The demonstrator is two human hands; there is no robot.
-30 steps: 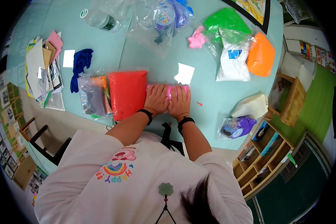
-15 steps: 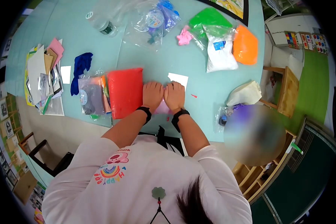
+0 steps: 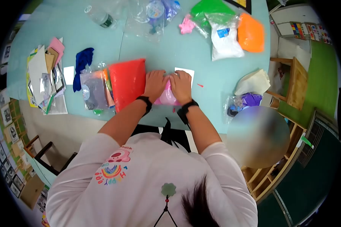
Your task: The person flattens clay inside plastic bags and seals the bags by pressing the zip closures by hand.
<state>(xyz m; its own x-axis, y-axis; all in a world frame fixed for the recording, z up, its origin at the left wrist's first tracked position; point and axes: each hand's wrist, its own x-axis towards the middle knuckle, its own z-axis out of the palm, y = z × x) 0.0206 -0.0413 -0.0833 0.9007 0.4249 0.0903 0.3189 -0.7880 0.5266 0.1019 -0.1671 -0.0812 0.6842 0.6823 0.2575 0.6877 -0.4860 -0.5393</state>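
A shiny pink packet of soft clay (image 3: 167,96) lies on the table close to my body, partly covered by both hands. My left hand (image 3: 155,85) is closed over its left side, with fingers curled at the far edge. On the other side my right hand (image 3: 181,85) grips it the same way, the two thumbs close together. Just left of my left hand is a big red packet (image 3: 127,84). A white card (image 3: 189,72) sticks out beyond my right hand, and a small red scrap (image 3: 200,85) lies to its right.
Clear bags with dark and coloured contents (image 3: 94,92), a dark blue lump (image 3: 83,66) and a paper stack (image 3: 45,81) lie left. White (image 3: 225,43), orange (image 3: 251,33) and green (image 3: 212,9) packets sit at the far right. A bottle (image 3: 98,17) lies at the back.
Both hands have shifted slightly away from my body, and more of the pink packet shows between my wrists. The view has tilted a little.
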